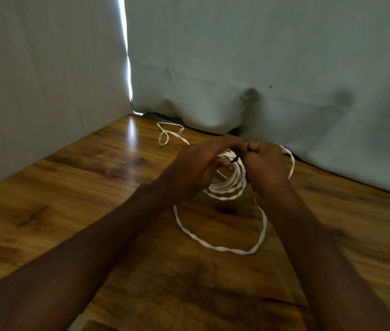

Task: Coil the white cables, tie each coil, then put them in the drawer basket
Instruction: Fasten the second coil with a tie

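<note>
Hands, two in number, meet above a glossy brown wood-grain tabletop (74,187), both forearms bare and reaching in from the near edge. One flat white cable (227,187) is visible in the grasp: several turns of it are gathered into a coil that hangs between the hands just above the wood. The left hand (196,166) is curled around the upper left of the coil, its fingertips tucked into the turns. The right hand (264,161) is curled as well, thumb and fingers pinching at the top of the coil, where a small dark tie piece (235,159) shows between the two hands; its exact form is too small to tell. One large loose loop (222,247) of the same white cable trails from the coil and lies flat on the tabletop toward the near side, between the forearms. A further white strand arcs out behind the right hand. One smaller white cable loop (167,133) rests on the tabletop at the far side, near the corner. Pale grey-green cloth backdrop (261,56) hangs behind and to the left of the table, two panels meeting at a bright vertical gap (127,56).
</note>
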The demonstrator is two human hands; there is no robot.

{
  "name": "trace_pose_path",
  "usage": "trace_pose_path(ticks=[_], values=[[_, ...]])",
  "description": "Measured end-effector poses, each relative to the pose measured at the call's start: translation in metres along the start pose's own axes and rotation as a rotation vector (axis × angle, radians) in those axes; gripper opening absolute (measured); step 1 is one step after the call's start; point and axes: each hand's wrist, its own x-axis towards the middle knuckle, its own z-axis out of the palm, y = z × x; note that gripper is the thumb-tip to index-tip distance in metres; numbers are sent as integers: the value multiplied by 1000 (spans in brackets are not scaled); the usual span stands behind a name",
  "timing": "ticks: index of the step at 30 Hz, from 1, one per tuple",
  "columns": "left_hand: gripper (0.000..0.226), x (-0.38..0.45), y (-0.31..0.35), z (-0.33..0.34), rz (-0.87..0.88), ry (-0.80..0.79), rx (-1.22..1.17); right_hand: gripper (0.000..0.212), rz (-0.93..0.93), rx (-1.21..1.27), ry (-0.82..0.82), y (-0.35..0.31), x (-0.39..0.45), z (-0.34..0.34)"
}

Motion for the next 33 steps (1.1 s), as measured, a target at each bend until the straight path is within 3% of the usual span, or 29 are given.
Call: trace_pose_path(ticks=[3,6,10,17,21,24,27,30,33], values=[[23,-2,-4,6,3,35,43,23,142,41,-60,-2,1,-2],[17,-4,-7,12,-43,46,68,32,182,71,-67,-5,1,-1],[17,-2,-3,14,-30,79,109,11,194,92,-64,-6,2,-2],[23,1,7,13,65,142,80,16,207,77,-57,-2,10,-5],[20,0,6,13,74,166,65,30,215,17,-56,6,14,-5],[14,1,0,8,-36,257,34,17,62,-130,91,6,9,-3],[15,3,-3,-2,-158,356,-20,4,-291,-228,268,-4,-2,3],[18,4,-8,-6,-287,399,-136,9,-588,-265,140,-12,-7,10],[21,6,-19,-5,-420,384,-304,14,-681,-492,45,-2,-4,16]])
